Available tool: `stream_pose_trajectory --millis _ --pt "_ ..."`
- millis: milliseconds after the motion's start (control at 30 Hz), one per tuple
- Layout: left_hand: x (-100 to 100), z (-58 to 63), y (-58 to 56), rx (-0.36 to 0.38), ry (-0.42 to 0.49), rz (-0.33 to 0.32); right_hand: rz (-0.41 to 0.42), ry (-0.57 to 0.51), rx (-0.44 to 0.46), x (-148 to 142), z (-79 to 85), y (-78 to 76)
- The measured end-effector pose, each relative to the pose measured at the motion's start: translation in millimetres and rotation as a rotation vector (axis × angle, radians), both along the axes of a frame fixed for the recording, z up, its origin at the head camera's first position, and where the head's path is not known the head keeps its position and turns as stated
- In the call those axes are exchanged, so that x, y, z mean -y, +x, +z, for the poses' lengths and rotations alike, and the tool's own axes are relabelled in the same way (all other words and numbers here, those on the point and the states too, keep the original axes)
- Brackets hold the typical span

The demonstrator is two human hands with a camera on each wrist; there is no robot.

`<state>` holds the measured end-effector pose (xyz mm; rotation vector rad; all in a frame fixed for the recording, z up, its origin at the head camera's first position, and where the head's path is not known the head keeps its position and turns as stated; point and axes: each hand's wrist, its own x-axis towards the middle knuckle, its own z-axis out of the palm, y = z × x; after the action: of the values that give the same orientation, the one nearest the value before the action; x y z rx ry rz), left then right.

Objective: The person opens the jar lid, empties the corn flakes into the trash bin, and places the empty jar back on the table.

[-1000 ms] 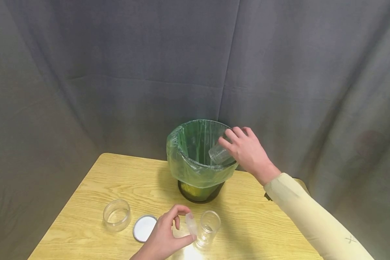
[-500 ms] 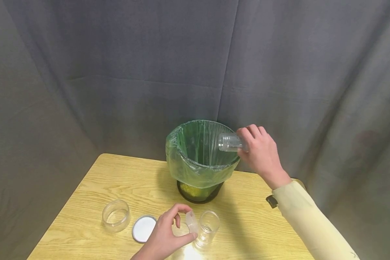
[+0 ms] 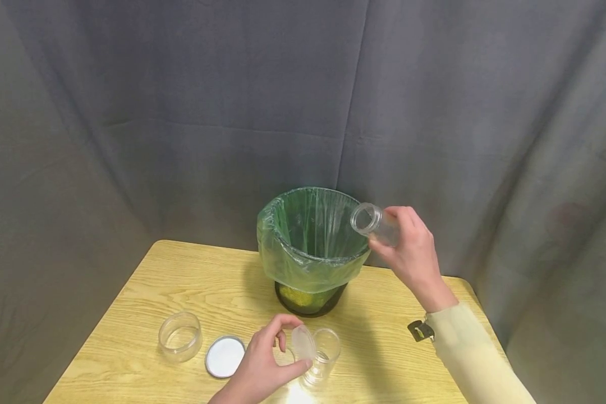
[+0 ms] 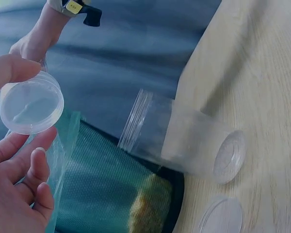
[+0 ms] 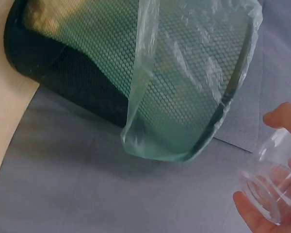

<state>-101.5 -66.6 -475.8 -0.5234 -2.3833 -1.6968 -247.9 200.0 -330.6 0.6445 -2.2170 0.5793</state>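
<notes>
In the head view my left hand (image 3: 262, 359) pinches a translucent round lid (image 3: 303, 342) on edge, between thumb and fingers. My right hand (image 3: 414, 252) grips a clear screw-neck jar (image 3: 376, 223) beside the bin's right rim. That jar is tilted, its uncapped mouth facing left toward me, and no contents show in it. Close to the pinched lid, a second clear jar (image 3: 328, 350) stands uncapped on the table. A clear disc, perhaps a lid (image 4: 223, 216), lies near its base in the left wrist view. A mesh bin lined with a green bag (image 3: 310, 272) stands behind.
A white round lid with a grey rim (image 3: 225, 357) lies left of my left hand. Farther left is a low, wide clear container (image 3: 180, 336). The wooden table (image 3: 197, 269) backs onto a grey curtain (image 3: 222, 112).
My right hand has drawn the jar up and right, out of the bin's mouth, turning its mouth more toward me. My left hand has barely shifted; the lid's face shows more.
</notes>
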Motion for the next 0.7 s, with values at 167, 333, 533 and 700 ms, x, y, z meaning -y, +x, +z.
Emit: stream_pose_trajectory --millis 167,333,533,700 --pt "-8.4 1.2 -1.7 -0.051 0.028 -0.051 -0.007 -0.07 -0.028 0.4 -8.3 3.5" --pt "-16.7 19.0 1.8 -0.087 0.052 -0.088 -0.014 -0.13 -0.009 0.0 -14.5 7.9" --pt "-26.8 11.0 -11.5 -0.094 0.015 -0.121 -0.036 -0.178 0.052 -0.7 -19.3 16.5" --pt "-36.8 10.1 -21.3 -0.118 -0.01 -0.145 -0.047 -0.223 0.087 -4.5 -23.5 23.1"
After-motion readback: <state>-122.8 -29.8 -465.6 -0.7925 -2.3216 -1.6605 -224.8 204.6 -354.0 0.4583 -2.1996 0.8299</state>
